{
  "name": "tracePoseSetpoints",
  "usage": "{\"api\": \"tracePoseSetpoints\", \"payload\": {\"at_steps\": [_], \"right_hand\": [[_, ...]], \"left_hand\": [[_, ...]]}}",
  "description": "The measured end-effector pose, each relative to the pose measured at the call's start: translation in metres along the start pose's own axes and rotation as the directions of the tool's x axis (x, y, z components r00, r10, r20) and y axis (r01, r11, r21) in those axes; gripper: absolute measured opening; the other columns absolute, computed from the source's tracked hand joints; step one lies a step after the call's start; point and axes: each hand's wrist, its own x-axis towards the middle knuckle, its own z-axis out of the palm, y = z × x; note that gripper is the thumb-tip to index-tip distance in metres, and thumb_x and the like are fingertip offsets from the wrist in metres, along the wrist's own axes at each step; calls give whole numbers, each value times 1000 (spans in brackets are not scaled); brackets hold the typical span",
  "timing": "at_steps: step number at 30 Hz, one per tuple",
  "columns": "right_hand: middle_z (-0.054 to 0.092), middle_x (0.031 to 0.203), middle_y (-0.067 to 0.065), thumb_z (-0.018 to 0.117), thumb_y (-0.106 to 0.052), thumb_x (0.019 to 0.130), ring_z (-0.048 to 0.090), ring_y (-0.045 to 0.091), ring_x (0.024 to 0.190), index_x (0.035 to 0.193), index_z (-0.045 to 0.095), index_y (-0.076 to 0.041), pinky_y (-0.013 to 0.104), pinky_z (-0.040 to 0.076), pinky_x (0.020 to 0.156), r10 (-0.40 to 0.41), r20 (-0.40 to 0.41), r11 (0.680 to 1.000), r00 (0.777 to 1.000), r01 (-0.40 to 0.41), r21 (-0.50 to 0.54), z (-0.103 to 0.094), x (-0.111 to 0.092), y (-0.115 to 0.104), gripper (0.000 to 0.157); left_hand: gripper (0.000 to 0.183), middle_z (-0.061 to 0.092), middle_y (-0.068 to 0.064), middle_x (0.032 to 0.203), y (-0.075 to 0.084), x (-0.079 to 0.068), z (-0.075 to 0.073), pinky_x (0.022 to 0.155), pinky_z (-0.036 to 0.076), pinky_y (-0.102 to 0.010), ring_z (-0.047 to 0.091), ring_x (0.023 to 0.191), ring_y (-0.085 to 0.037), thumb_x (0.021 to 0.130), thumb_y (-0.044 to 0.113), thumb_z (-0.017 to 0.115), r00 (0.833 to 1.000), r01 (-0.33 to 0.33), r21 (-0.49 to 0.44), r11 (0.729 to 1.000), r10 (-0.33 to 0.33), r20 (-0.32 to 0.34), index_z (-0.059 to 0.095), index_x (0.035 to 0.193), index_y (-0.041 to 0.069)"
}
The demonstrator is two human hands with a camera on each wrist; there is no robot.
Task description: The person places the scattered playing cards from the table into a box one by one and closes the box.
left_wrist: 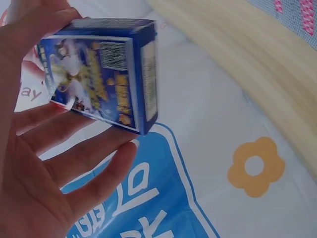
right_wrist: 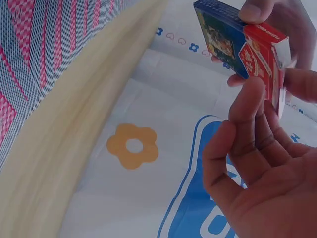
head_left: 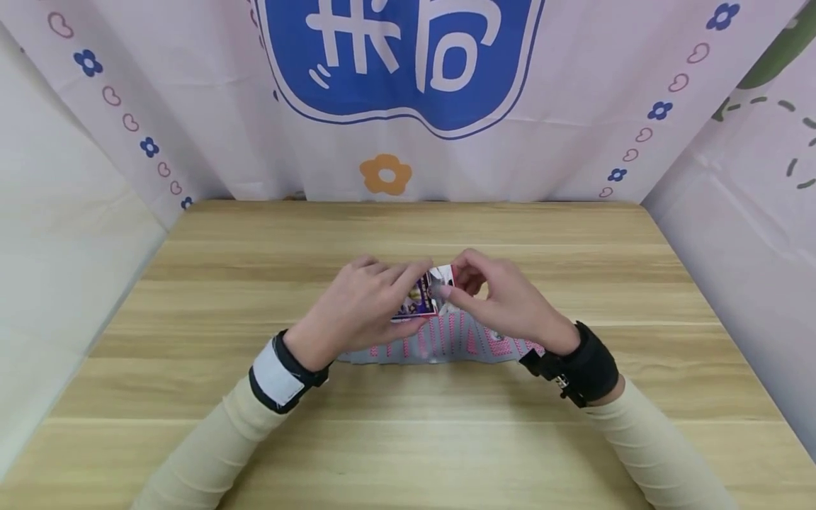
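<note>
A small printed card box (head_left: pixel 414 300), blue at one end and red at the other, is held above the table. My left hand (head_left: pixel 363 304) grips its blue part; in the left wrist view the thumb and upper fingers of the left hand (left_wrist: pixel 54 163) hold the box (left_wrist: pixel 89 74) while the lower fingers stretch beneath it. At the red end, my right hand (head_left: pixel 513 301) pinches the box between thumb and fingers. Something whitish and shiny shows at that end. The right wrist view has the right hand (right_wrist: pixel 257 163) with fingertips against the red part of the box (right_wrist: pixel 255 57).
Under the hands lies a grey cloth with pink patterning (head_left: pixel 421 347) on the wooden table (head_left: pixel 408 439). A white printed curtain (head_left: pixel 210 92) hangs behind the table's far edge, and pale fabric walls stand on both sides.
</note>
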Motion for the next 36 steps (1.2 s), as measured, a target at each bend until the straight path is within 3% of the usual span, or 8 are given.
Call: {"api": "tracePoseSetpoints", "payload": {"at_steps": [7,11,15,17,21,26,31,36], "right_hand": [[61,86,-2,68,-17,88,58,7,68,108,54,-8,31,51,52,4,-115,998,993,-11,-65,-7,0,3,26],[58,85,3,72,-7,82,55,12,67,98,56,-3,36,52,52,-52,-187,996,981,38,-82,-8,1,-5,23],[58,78,9,74,6,75,52,18,66,85,60,0,42,52,55,-135,-244,989,960,115,-96,-7,3,-21,18],[59,74,10,73,9,74,52,18,65,82,62,2,42,50,52,-138,-255,989,957,120,-87,-7,3,-28,16],[62,72,11,72,11,74,53,17,63,83,62,3,38,48,49,-85,-246,996,965,75,-50,-4,3,-34,15],[66,83,16,67,13,79,61,21,69,92,61,6,34,55,58,1,-195,996,981,16,89,0,3,-36,16],[66,92,18,61,13,85,65,24,77,100,61,7,34,58,65,76,-134,967,988,-40,251,5,3,-34,17],[66,97,21,54,11,91,66,22,79,106,60,9,35,57,70,151,-82,940,985,-118,321,4,1,-40,17]], "left_hand": [[53,65,-10,104,0,1,-1,71,53,-46,63,75,-23,86,47,59,999,-15,-27,1000,14,-41,47,123,11],[50,62,-12,109,0,0,-2,75,52,-49,62,83,-27,86,45,62,999,-36,-37,999,35,-42,48,124,16],[56,61,-13,113,0,0,-3,77,51,-49,61,89,-29,85,45,63,998,-50,-38,998,49,-44,45,131,17],[61,61,-13,115,0,-1,-4,78,51,-49,60,92,-29,85,45,63,998,-48,-38,998,46,-44,43,135,16],[70,61,-12,117,-1,-2,-5,80,50,-48,60,95,-28,84,46,64,999,-35,-54,998,33,-42,39,139,12],[78,62,-11,119,-2,-4,-6,80,50,-48,61,96,-27,80,46,69,998,-25,-84,996,21,-57,37,140,8],[76,66,-12,114,-2,-3,-5,82,48,-47,63,91,-27,80,48,67,997,-16,-91,996,8,-82,39,136,5],[75,69,-11,105,-3,-2,-3,88,42,-50,64,85,-25,79,49,67,994,-15,-94,995,4,-106,41,132,3]]}}
